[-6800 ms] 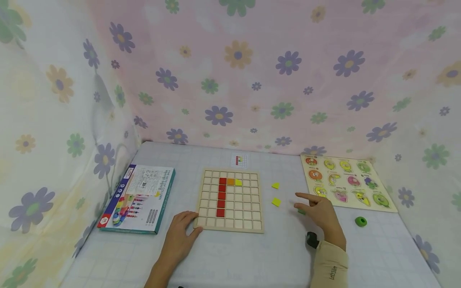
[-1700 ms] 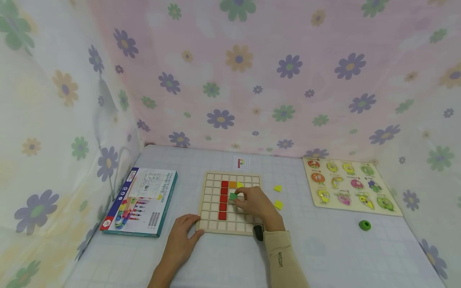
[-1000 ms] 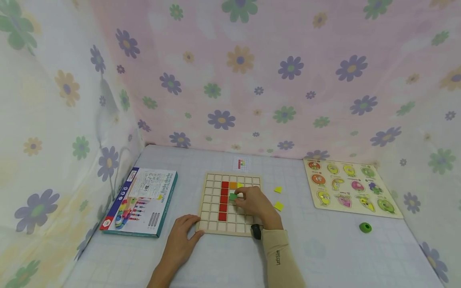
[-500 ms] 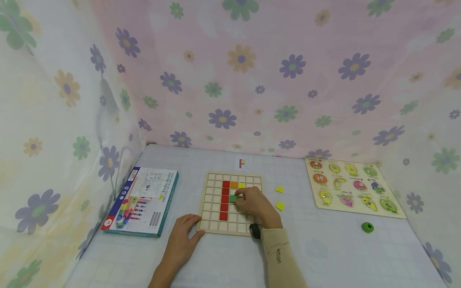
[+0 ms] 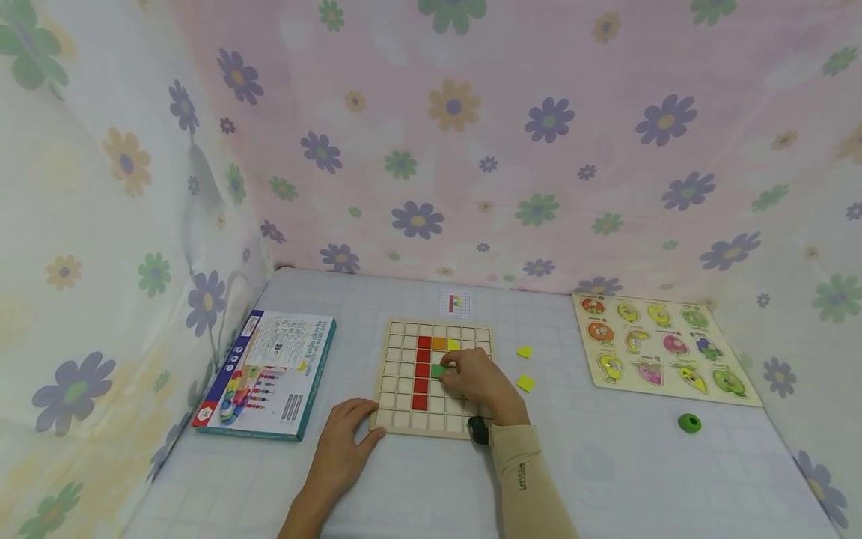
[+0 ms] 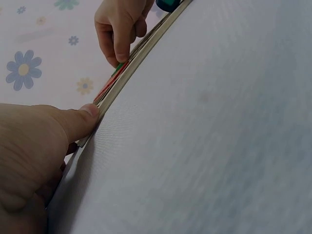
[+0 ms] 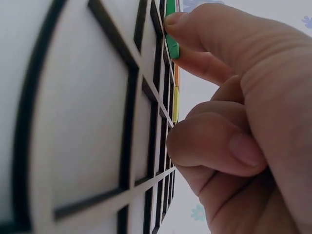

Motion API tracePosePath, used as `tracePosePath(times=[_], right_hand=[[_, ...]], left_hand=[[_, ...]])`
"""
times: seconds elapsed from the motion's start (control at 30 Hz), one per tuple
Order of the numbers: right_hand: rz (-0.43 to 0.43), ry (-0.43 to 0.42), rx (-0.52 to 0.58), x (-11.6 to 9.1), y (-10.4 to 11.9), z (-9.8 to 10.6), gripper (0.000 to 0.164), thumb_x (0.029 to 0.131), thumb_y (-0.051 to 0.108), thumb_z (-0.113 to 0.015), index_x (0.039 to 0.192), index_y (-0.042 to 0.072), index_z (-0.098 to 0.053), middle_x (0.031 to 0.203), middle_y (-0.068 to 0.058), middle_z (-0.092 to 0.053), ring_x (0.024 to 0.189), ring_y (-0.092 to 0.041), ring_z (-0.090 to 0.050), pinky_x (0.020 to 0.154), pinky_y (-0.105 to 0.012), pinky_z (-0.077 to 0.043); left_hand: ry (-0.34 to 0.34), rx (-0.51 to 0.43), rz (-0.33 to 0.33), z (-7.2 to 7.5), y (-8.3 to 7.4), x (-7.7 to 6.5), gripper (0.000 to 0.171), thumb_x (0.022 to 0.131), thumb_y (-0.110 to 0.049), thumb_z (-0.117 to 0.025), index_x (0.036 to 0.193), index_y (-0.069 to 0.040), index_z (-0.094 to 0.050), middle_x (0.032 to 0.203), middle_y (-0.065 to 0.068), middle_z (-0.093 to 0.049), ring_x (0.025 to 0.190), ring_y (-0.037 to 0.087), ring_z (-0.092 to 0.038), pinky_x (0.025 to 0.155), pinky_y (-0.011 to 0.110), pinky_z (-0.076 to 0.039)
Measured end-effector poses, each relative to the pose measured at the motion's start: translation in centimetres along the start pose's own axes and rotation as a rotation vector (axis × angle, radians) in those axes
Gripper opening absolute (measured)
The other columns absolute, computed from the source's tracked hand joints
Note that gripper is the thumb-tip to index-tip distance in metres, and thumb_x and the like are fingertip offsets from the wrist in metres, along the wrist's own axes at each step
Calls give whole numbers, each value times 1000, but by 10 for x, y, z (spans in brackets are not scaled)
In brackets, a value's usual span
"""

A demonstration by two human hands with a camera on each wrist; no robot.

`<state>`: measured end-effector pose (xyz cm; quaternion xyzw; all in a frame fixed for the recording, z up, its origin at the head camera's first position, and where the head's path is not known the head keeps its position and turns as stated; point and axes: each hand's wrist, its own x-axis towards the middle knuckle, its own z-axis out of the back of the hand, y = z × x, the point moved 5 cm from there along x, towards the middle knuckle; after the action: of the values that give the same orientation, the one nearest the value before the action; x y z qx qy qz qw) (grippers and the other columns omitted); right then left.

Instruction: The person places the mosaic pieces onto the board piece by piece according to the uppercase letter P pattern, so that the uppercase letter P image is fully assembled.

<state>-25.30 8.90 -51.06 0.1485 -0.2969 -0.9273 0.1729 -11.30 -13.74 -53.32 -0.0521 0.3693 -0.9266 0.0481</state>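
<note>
A wooden grid board lies on the table in the head view. My left hand grips its near left corner, thumb on the near edge. Several red square tiles form a column in the grid, with an orange tile and a partly covered yellow tile beside the top one. Over the board, my right hand pinches a green tile between thumb and index finger, right of the red column. The right wrist view shows this green tile at the fingertips, against the grid.
Two loose yellow pieces lie right of the board. Behind it is a small pattern card. A toy box lies at left, a fruit puzzle board at right, with a green bead in front of it.
My right hand has gone left from the table beside the loose yellow pieces to the board, bringing the green tile. Lately the tile has settled flatter onto the grid. My left hand stays put.
</note>
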Motion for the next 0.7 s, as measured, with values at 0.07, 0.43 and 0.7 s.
tracePosePath(times=[0.07,0.43,0.7], right_hand=[[-5,-2,-4,0,1,0,21,91,21,-71,110,15,-76,72,0,-56,65,-14,-48,54,-25,-39],[-12,-39,-31,-2,5,0,23,92,23,-72,112,14,-79,103,-3,-74,79,-15,-54,68,-26,-50],[-51,-51,1,-1,1,-2,23,91,27,-74,111,17,-80,103,-1,-74,78,-15,-53,63,-25,-47]], left_hand=[[7,-6,8,0,1,0,43,86,-25,-83,127,-18,-70,133,-1,-62,135,23,-52,117,47,-46],[15,-2,18,0,0,1,43,86,-24,-82,127,-17,-70,133,1,-62,135,25,-52,117,48,-46],[25,2,41,0,-1,0,43,86,-24,-82,127,-17,-70,134,1,-61,136,25,-51,118,49,-45]])
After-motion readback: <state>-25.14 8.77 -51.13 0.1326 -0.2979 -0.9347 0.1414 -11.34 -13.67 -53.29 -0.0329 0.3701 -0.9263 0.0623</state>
